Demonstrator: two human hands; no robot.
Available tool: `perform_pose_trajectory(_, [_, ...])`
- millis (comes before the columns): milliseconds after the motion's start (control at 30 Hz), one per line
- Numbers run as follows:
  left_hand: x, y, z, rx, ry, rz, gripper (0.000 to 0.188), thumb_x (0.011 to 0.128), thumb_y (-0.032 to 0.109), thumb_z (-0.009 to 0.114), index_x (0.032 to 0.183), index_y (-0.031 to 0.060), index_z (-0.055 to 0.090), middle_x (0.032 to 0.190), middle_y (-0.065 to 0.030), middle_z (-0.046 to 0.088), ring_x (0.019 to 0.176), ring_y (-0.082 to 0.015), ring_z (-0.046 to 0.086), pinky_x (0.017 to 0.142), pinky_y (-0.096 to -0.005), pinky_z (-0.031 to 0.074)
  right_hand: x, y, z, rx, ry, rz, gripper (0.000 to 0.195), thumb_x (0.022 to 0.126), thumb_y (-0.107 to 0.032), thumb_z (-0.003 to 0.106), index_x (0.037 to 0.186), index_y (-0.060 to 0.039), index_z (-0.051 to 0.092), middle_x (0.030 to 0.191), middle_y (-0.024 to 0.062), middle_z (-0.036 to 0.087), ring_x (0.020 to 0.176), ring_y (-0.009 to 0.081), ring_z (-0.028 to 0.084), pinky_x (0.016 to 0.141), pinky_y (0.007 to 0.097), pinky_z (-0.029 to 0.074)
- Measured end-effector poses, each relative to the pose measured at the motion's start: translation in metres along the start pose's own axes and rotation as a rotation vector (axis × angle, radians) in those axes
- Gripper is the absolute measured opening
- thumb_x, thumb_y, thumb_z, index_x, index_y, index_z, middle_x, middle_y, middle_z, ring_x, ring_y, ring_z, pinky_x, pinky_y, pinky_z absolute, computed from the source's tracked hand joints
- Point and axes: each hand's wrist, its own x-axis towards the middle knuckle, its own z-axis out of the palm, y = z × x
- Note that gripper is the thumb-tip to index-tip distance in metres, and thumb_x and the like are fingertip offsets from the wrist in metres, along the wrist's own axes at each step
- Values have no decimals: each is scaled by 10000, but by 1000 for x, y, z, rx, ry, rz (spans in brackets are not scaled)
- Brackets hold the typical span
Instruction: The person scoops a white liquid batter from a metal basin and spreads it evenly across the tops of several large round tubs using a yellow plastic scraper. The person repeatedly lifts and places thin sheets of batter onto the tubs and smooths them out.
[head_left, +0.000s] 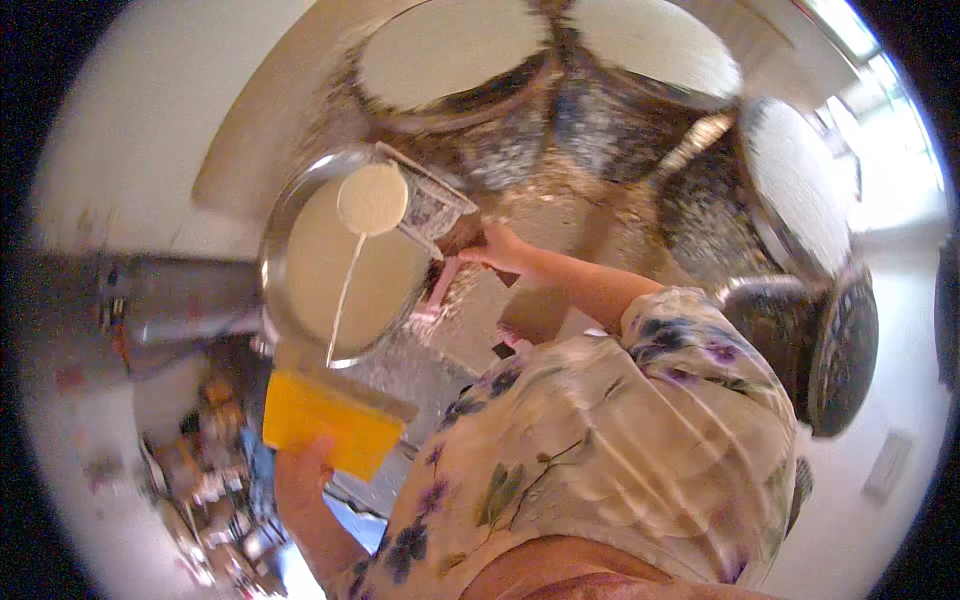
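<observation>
My left hand (304, 469) grips a flat yellow scraper-like tool (337, 420) with a dull, straight far edge. Just beyond it stands a round steel bowl (274, 247) of smooth cream-coloured batter (315, 277). A ladle (373, 200), its round cup full of the same batter, rests over the bowl, the thin handle pointing back towards me. To the right of the bowl, my right hand (502, 251) reaches out, thumb raised, beside a pale-rimmed tray-like piece (435, 195) and a pink T-shaped part (442, 289). Blur hides whether its fingers hold anything.
Several round plates with pale tops, such as the left one (454, 52), ring the far side over a grimy surface. A dark disc (844, 352) stands tilted at the right. A pale wall (127, 150) rises left; blurred clutter (217, 480) lies lower left.
</observation>
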Motion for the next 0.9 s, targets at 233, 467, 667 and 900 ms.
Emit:
perform_pose_trajectory(233, [-52, 82, 89, -458, -523, 461, 460, 632, 78, 620, 1067, 63, 471, 858, -42, 549, 653, -143, 509, 458, -248, 389, -170, 64, -142, 300, 355, 255, 280, 701, -209, 675, 829, -21, 511, 610, 36, 525, 496, 104, 488, 455, 262, 404])
perform_pose_trajectory(467, [-186, 205, 249, -103, -916, 607, 471, 628, 142, 653, 1059, 56, 485, 837, -30, 571, 660, -150, 551, 527, -228, 426, -431, 153, -284, 451, 1002, 274, 167, 731, -122, 627, 803, -24, 512, 592, 21, 503, 481, 101, 457, 434, 256, 378])
perform_pose_trajectory(667, [-296, 267, 435, 334, -1501, 1058, 278, 708, 153, 628, 953, 40, 560, 887, -43, 579, 799, -161, 559, 680, -290, 462, -671, 152, -322, 701, 1442, 206, 138, 747, -134, 602, 764, -54, 491, 605, 12, 475, 482, 111, 447, 452, 251, 361])
perform_pose_trajectory(900, [-394, 215, 636, 801, -1009, 2042, 223, 715, 263, 611, 823, 68, 610, 783, -129, 563, 698, -272, 568, 618, -343, 454, -746, 182, -303, 1290, 1535, 147, 197, 803, -220, 559, 802, -45, 469, 648, 6, 496, 538, 97, 490, 486, 238, 414])
